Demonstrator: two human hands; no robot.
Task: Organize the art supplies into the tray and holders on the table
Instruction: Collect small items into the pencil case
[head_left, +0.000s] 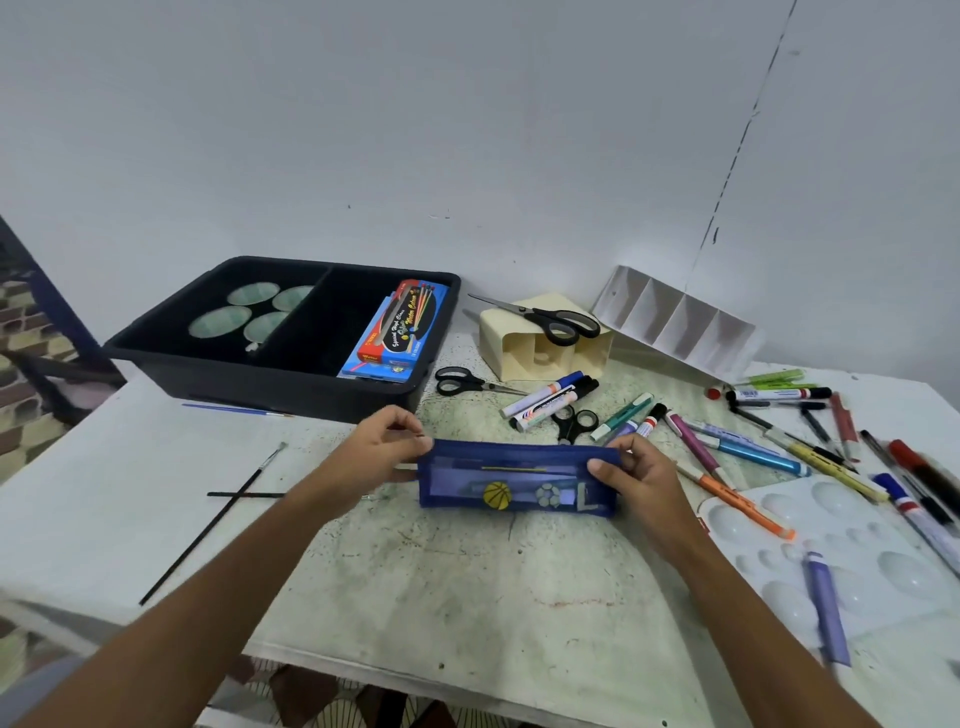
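Both hands (376, 452) pinch blue pouch (519, 486) w/ pens inside.

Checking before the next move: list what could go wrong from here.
1. Both hands, left and right, pinch the blue mesh pouch only at its ends; if its top is unzipped, the contents could spill.
2. The cream holder lies tipped with scissors resting on it; they may slide off.

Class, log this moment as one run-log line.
left hand: pinches pouch end | right hand: pinches other end | blue mesh pouch: held above table | black tray: holds paint box
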